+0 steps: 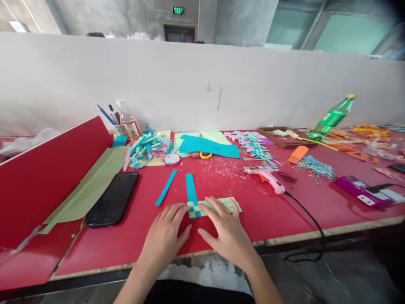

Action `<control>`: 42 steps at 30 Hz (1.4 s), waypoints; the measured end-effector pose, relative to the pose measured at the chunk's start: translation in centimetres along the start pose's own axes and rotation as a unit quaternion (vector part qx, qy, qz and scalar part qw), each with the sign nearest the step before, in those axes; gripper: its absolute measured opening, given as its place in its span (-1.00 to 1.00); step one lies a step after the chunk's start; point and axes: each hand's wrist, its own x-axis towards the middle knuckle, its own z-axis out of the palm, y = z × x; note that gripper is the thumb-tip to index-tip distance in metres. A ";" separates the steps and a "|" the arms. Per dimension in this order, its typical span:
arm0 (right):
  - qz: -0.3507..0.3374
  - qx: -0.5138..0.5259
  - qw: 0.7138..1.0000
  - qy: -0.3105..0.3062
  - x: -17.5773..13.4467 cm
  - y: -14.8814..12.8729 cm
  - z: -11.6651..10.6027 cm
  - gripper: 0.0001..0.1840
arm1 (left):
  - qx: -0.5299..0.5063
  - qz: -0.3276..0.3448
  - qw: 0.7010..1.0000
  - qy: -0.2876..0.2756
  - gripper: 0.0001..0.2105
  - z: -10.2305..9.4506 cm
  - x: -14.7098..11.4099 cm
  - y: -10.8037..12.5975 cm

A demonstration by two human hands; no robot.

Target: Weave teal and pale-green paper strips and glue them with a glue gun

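Observation:
Pale green paper strips (236, 204) lie flat at the front of the table, crossed at their left end by blue paper strips (191, 188) in a small weave. My right hand (226, 228) spreads its fingers over the green strips, fingertips resting on them. At the weave's left edge is my left hand (167, 230), its fingers bent together and the thumb held apart; the fingertips touch or nearly touch the paper. Neither hand grasps anything. A loose blue strip (166, 187) lies just beyond my left hand.
A black phone (113, 199) and green paper sheets (91, 181) lie left. Behind are cut strips (147, 147), blue paper (209, 145) over scissors (205, 155) and a woven piece (255, 145). On the right lie a corded pink glue gun (267, 176), a purple device (360, 192) and a green bottle (332, 118).

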 end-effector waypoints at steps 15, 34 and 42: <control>0.052 -0.045 0.997 0.024 1.0 0.0 0.1 -0.70 | 0.052 0.135 0.984 -0.106 -0.33 -0.2 -1.2 1.0; 0.017 -0.042 0.998 0.044 1.6 0.7 0.0 -0.84 | 0.049 0.115 0.985 -0.120 -0.30 0.1 -1.3 1.1; 0.047 -0.081 0.993 0.066 0.5 1.2 -0.8 -0.81 | 0.063 0.110 0.983 -0.132 -0.30 0.1 -1.3 1.1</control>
